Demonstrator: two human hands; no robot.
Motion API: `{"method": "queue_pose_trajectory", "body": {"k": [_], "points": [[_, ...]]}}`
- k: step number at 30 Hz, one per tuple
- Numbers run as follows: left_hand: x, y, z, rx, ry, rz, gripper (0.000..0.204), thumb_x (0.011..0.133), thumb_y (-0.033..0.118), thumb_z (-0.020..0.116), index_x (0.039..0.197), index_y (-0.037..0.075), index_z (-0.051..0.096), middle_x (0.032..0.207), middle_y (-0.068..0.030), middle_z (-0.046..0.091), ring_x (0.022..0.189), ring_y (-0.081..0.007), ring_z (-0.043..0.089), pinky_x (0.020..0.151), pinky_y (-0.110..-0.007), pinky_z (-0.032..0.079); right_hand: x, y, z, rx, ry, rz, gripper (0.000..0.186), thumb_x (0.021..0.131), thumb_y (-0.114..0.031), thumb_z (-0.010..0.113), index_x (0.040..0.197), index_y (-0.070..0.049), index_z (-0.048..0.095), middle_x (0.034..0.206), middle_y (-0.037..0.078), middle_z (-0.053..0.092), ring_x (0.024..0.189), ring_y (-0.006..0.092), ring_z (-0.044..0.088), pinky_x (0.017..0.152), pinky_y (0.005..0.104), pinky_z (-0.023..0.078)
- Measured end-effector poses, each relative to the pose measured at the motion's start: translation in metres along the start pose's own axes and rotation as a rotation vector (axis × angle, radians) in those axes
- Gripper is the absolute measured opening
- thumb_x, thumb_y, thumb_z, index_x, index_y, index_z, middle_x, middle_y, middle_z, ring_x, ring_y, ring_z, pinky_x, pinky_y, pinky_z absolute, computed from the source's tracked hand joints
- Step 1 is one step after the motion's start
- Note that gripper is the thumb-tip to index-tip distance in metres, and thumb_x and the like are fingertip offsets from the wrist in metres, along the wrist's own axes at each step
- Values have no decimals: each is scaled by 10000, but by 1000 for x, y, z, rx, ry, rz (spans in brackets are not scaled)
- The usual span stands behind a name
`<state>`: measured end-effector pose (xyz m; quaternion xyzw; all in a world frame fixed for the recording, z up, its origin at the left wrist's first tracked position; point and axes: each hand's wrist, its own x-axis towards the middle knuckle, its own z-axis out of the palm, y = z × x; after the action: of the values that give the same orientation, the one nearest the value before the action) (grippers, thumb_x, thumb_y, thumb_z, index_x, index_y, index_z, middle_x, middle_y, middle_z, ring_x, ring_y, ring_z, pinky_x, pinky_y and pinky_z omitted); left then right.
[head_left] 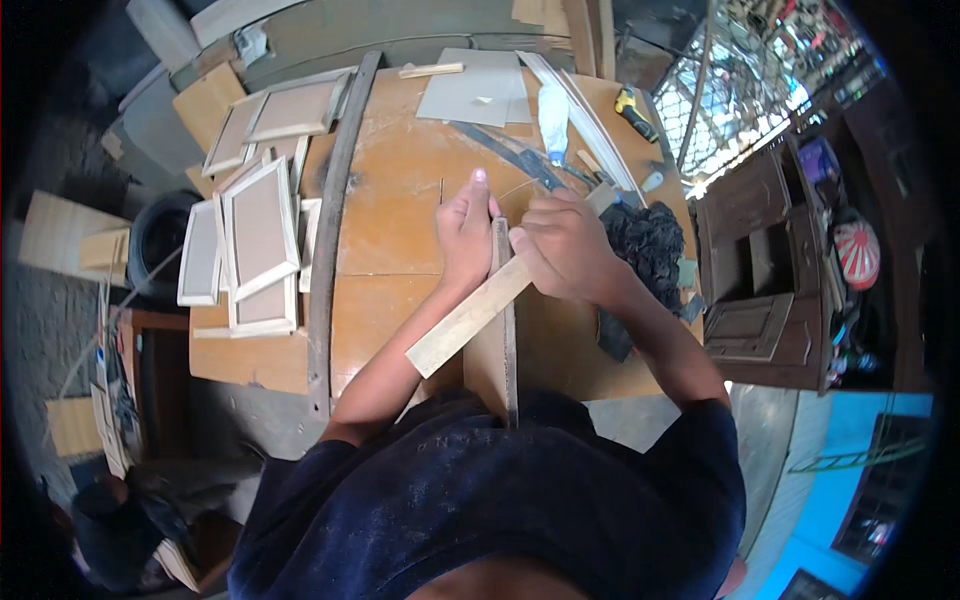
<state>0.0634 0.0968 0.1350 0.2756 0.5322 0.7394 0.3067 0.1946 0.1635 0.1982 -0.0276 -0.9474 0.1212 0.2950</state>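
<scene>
My left hand (pixel 466 230) is closed around the far end of a thin brown board (pixel 487 360), its thumb pointing away from me. The board stands on its long narrow edge, and its near end meets my dark shirt. Fingers curled, my right hand (pixel 568 245) grips a flat pale wooden strip (pixel 465 325). That strip lies slantwise across the board's upper edge, its near end over my left forearm and its far end showing past my right knuckles. Whether anything sits under the strip is hidden. Beside my right wrist lies a crumpled black cloth (pixel 645 240).
Several pale wooden frames (pixel 262 225) with brown panels are stacked at the table's left. A long dark bar (pixel 335 240) runs front to back beside them. Farther off lie a plastic bottle (pixel 553 120), a yellow-black tool (pixel 635 113) and grey sheets (pixel 470 88). A dark cabinet (pixel 755 270) stands right.
</scene>
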Motion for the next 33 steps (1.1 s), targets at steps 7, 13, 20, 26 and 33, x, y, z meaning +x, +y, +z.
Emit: {"method": "queue_pose_trajectory", "body": {"k": [7,13,20,26,33], "points": [[-7,12,4,-82,-21,-66,475,1041,399,489,669,104,508,579,39,470,542,-40,418,488,-245,341,-6,18,6,-97,-31,-1,213,826,-167,603,640,-74,557,626,126,541,651,318,570,609,455,434],[-4,17,1,-87,-19,-65,505,1038,417,490,642,104,509,574,51,440,545,-39,373,507,-243,326,-8,37,4,-178,-113,-76,102,776,-162,617,698,-115,571,649,105,543,652,327,562,624,470,425],[-2,10,1,-65,-32,-138,520,1037,429,485,647,87,519,565,41,432,543,-55,381,516,-248,327,6,35,-2,-315,-87,-14,64,712,-165,613,669,-118,611,632,89,571,665,305,580,664,450,434],[-1,15,1,-20,50,-147,512,1035,430,487,644,101,509,564,39,438,533,-61,387,508,-253,330,12,39,-1,-174,-27,151,112,751,-193,599,678,-112,627,611,93,595,669,293,617,682,446,450],[-2,9,-3,-24,-23,-94,512,1042,418,477,633,110,473,578,39,425,542,-66,368,510,-263,316,15,58,0,-194,-51,108,275,864,-160,558,628,-32,614,652,117,579,654,304,572,660,406,438]]}}
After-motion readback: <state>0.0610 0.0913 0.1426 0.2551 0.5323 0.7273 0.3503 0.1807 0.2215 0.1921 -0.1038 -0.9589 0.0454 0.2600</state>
